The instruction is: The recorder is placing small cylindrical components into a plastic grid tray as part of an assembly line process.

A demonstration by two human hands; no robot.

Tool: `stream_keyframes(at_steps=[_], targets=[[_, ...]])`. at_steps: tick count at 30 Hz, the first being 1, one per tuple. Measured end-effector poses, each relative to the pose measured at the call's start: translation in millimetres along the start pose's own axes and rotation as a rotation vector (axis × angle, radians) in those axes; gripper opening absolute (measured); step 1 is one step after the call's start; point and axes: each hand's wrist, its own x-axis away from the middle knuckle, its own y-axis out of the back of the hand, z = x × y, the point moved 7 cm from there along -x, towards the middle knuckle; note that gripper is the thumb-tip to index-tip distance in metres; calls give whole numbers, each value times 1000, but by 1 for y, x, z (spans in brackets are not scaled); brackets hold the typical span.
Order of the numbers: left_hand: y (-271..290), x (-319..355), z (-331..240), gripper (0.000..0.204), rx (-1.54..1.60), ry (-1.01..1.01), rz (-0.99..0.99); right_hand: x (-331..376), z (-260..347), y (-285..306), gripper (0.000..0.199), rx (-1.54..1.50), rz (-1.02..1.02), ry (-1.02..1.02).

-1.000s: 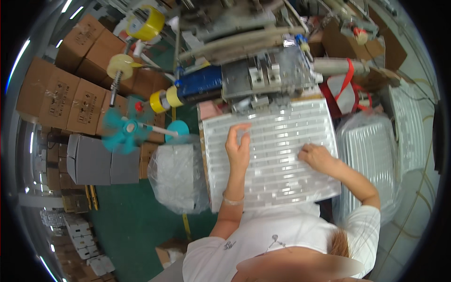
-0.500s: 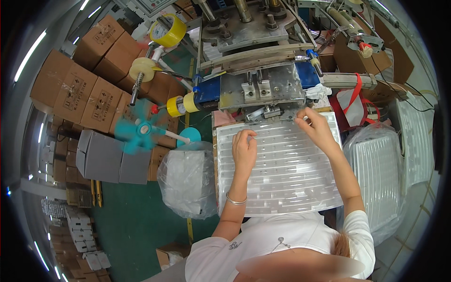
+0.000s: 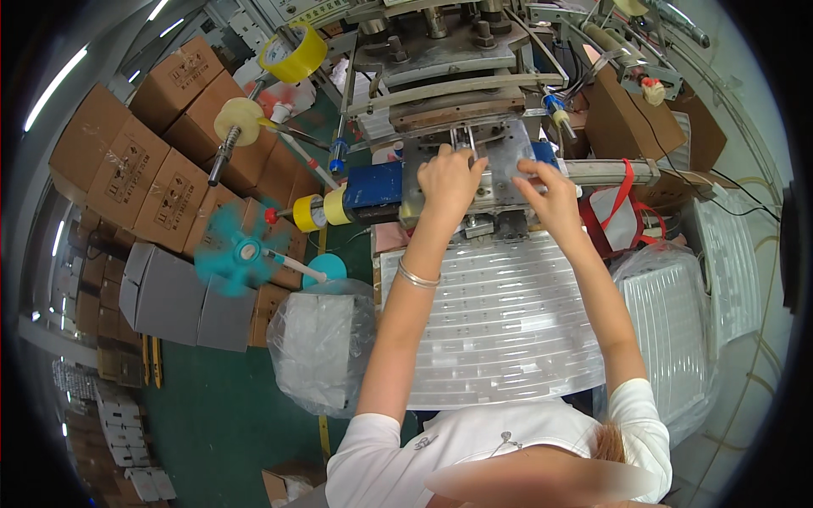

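Note:
My left hand (image 3: pixel 451 182) reaches over the metal fixture (image 3: pixel 415 169) on the bed of a press. Its fingers curl down by the small clamp blocks, their tips hidden, so what they hold cannot be made out. My right hand (image 3: pixel 550 196) hovers at the fixture's right side, thumb and forefinger apart, with nothing visible between them. Below both forearms lies a white ribbed tray (image 3: pixel 500 330) with small pieces along its rows. A metal latch-like part (image 3: pixel 478 226) sits at the fixture's front edge, just beyond the tray.
The press's upper plate (image 3: pixel 440 63) hangs over the fixture. Yellow tape rolls (image 3: pixel 294 52) are mounted at left, above a spinning teal fan (image 3: pixel 246 251). Brown cartons (image 3: pixel 127 178) are stacked far left. Bagged white trays (image 3: pixel 665 330) and a red-strapped bag (image 3: pixel 614 220) stand at right.
Both hands have moved. My left hand went from above the tray forward onto the fixture; my right hand went slightly forward, its fingers spreading from a pinch. The whole view has shifted slightly.

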Motion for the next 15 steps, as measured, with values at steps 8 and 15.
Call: stream_keyframes(at_steps=[8,15], targets=[[-9,97,21,24,947,280,88,-37,9,-44,13,573,-25,319],[-53,144,-9,32,856,162,166,-29,4,-37,24,516,-63,227]])
